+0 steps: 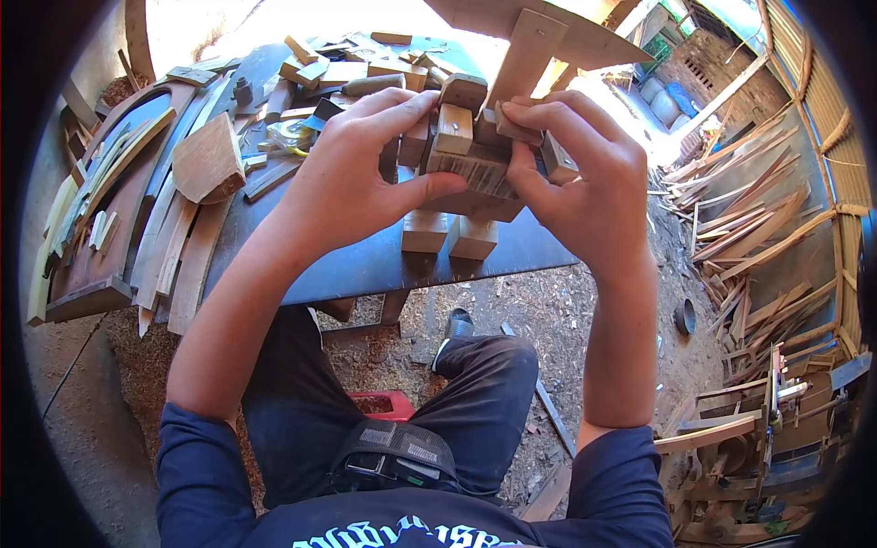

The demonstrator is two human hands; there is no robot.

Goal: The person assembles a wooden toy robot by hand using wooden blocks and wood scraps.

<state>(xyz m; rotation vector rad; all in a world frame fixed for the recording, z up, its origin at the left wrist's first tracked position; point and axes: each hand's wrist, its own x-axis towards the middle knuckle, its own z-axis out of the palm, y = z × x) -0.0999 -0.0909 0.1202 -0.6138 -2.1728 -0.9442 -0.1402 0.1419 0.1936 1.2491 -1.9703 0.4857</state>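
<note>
At the far side of the workbench, my left hand (361,160) is closed around the left side of a stack of wooden blocks, its thumb against the striped front face of a thick wooden block (470,173). My right hand (585,164) pinches a small wooden piece (517,125) on the right of that stack. Between the hands, a light wooden block (454,129) stands on top. Behind it rises a wooden upright (527,55) with a broad flat board (594,41) across its top. Two short blocks (425,231) show underneath the stack. Fingertips behind the blocks are partly hidden.
The dark workbench (356,269) carries many offcuts, a large wood cube (208,157), a roll of clear tape (290,137) and long curved strips on the left. Wood strips (749,219) lean along the right wall. A black bowl (684,316) sits on the shaving-strewn ground.
</note>
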